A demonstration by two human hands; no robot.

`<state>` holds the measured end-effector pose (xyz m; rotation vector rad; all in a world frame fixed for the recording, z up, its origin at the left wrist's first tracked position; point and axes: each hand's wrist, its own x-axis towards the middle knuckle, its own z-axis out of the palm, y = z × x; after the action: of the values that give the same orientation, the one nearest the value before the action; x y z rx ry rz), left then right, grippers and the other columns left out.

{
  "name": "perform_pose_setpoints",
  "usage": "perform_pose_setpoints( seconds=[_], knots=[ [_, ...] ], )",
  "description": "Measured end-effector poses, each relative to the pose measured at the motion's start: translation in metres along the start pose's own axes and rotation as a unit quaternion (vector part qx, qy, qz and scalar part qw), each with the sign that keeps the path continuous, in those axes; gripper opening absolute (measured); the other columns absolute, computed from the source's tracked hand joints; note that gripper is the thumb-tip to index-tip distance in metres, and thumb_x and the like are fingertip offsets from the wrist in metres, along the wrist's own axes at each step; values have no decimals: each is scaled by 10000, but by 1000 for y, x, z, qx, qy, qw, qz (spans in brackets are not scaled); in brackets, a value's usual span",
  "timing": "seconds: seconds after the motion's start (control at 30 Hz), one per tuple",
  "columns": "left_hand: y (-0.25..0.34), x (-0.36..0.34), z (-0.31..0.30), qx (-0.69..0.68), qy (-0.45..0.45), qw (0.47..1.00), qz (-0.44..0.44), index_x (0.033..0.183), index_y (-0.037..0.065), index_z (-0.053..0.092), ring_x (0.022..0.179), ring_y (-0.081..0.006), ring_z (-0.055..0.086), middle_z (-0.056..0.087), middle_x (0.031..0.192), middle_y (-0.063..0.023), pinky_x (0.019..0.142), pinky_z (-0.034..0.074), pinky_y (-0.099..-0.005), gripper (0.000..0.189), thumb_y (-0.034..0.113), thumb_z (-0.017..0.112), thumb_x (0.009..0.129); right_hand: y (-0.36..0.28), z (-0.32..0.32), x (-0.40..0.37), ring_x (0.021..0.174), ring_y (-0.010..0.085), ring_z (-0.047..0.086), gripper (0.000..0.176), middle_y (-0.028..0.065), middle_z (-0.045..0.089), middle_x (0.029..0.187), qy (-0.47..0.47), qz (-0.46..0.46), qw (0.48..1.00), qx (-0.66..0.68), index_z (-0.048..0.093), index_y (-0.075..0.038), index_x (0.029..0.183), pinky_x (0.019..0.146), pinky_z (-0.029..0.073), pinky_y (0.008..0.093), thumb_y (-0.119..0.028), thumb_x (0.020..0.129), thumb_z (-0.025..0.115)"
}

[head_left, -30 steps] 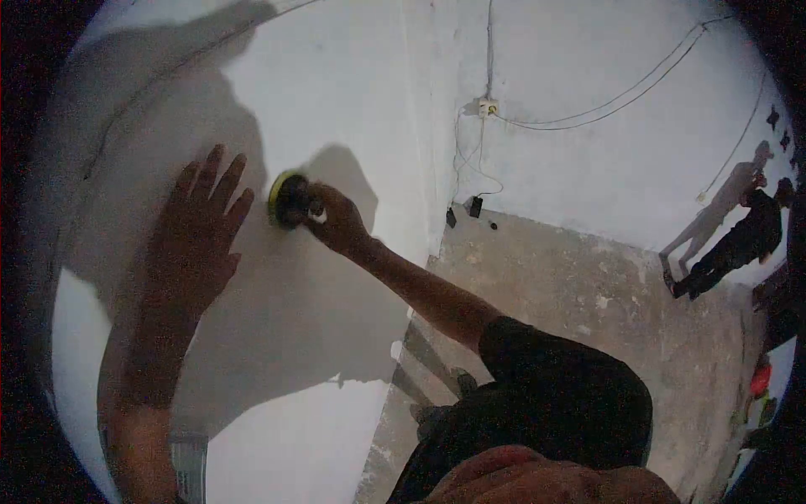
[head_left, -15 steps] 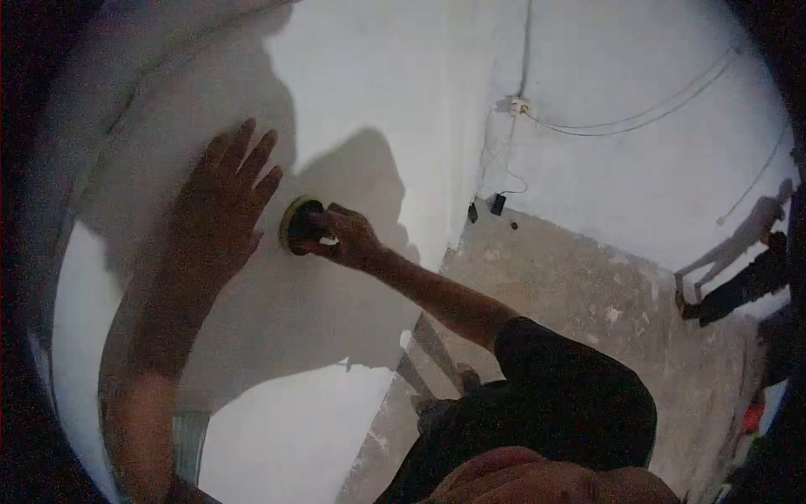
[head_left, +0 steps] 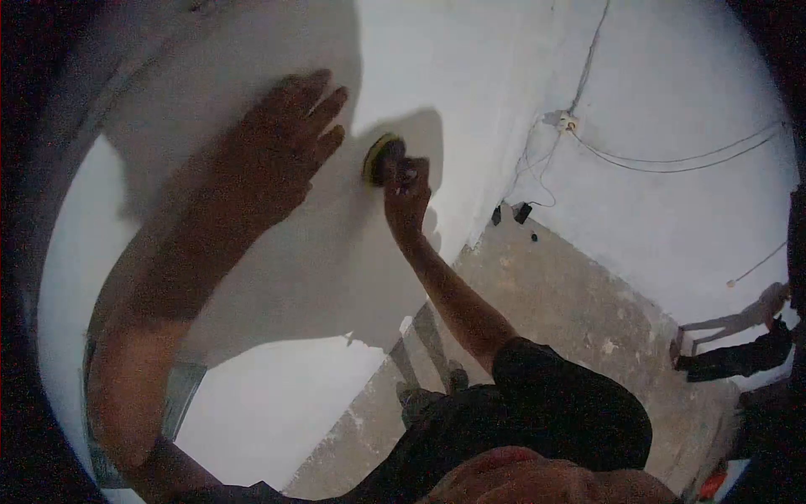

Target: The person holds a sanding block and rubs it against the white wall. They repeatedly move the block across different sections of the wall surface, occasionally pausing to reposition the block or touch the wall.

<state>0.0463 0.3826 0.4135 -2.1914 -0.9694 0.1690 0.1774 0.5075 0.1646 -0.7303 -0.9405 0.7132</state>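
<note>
My right hand (head_left: 406, 195) is wrapped round the back of a round hand sanding pad (head_left: 384, 158), dark with a yellowish edge. The pad's face is against the white wall (head_left: 470, 76), which fills the left and middle of the view. To the left, my left hand (head_left: 290, 126) is raised at the wall with its fingers stretched out and nothing in it. It lies in the shadow that my body casts over the wall.
A socket box (head_left: 568, 123) with cables hangs on the adjoining wall. Small black items (head_left: 522, 212) lie where that wall meets the worn floor (head_left: 579, 294). Another person's dark-clothed legs (head_left: 730, 353) show at the right. A greenish panel (head_left: 180, 395) is beside my left arm.
My right hand has moved the sanding pad up and to the right along the wall, its wrist now more upright. My left hand has also shifted up and right. The view has tilted slightly.
</note>
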Motion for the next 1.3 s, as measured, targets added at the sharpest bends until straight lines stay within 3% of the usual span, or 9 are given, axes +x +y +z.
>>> perform_pose_setpoints(
  seconds=[0.1, 0.27, 0.4, 0.5, 0.67, 0.87, 1.0, 1.2, 1.3],
  knots=[
    [4, 3, -2, 4, -28, 999, -19, 1258, 45, 598, 1461, -355, 244, 342, 1542, -164, 1203, 215, -487, 607, 247, 784, 717, -1, -13, -26, 752, 226, 627, 291, 132, 615, 829, -223, -319, 904, -176, 540, -27, 1030, 631, 501, 344, -236, 912, 705],
    [6, -1, -1, 15, -19, 1000, -13, 1283, 57, 589, 1460, -351, 248, 348, 1544, -148, 1208, 201, -479, 616, 287, 763, 739, 24, -5, -4, 727, 248, 593, 354, 143, 582, 822, 33, -33, 996, -76, 547, -33, 1046, 657, 474, 342, -269, 873, 746],
    [6, -8, 6, 50, 11, 999, 0, 1291, 73, 588, 1467, -332, 239, 348, 1550, -132, 1213, 184, -475, 619, 332, 747, 752, 33, -20, -31, 710, 208, 591, 256, 126, 626, 844, -146, -349, 899, -219, 539, -23, 1027, 631, 477, 328, -204, 915, 681],
    [10, -8, 8, 58, -12, 998, -8, 1301, 80, 582, 1476, -321, 220, 329, 1561, -131, 1216, 170, -478, 606, 322, 737, 768, 30, -13, -17, 939, 341, 556, 352, 149, 593, 955, -44, 45, 998, -20, 566, -36, 1007, 842, 429, 441, -221, 792, 774],
    [13, -13, -5, 38, 19, 999, 5, 1250, 78, 609, 1453, -311, 266, 384, 1514, -127, 1215, 187, -471, 496, 273, 696, 802, 26, -14, -53, 771, 254, 611, 325, 123, 630, 867, -149, -332, 908, -209, 539, -50, 1009, 738, 482, 429, -232, 857, 761],
    [25, -10, -12, 20, 9, 1000, 0, 1219, 71, 629, 1439, -301, 306, 438, 1477, -129, 1218, 197, -458, 403, 220, 649, 845, 4, 0, -23, 787, 292, 592, 258, 103, 601, 817, 36, 36, 998, -30, 540, -63, 1006, 821, 431, 423, -119, 834, 724],
    [30, -6, -4, -1, -61, 998, -1, 1325, 102, 569, 1480, -320, 209, 308, 1572, -118, 1218, 156, -495, 619, 353, 735, 783, -13, -9, -56, 900, 266, 587, 288, 106, 583, 788, -193, -209, 922, -262, 538, -57, 1029, 847, 410, 417, -164, 855, 740],
    [32, -4, -12, -2, -20, 1000, 17, 1203, 68, 632, 1434, -299, 315, 443, 1470, -140, 1210, 214, -460, 394, 252, 664, 855, 8, 7, -31, 917, 255, 581, 307, 101, 589, 865, -12, -11, 996, -84, 538, -44, 1040, 843, 406, 418, -182, 862, 746],
    [28, -3, -4, 2, -8, 1000, 11, 1227, 74, 618, 1436, -298, 307, 432, 1477, -133, 1212, 211, -458, 475, 301, 716, 821, 4, -3, -39, 880, 268, 612, 298, 124, 618, 937, -94, -181, 961, -187, 529, -36, 1050, 781, 469, 397, -157, 871, 734]
  ],
)
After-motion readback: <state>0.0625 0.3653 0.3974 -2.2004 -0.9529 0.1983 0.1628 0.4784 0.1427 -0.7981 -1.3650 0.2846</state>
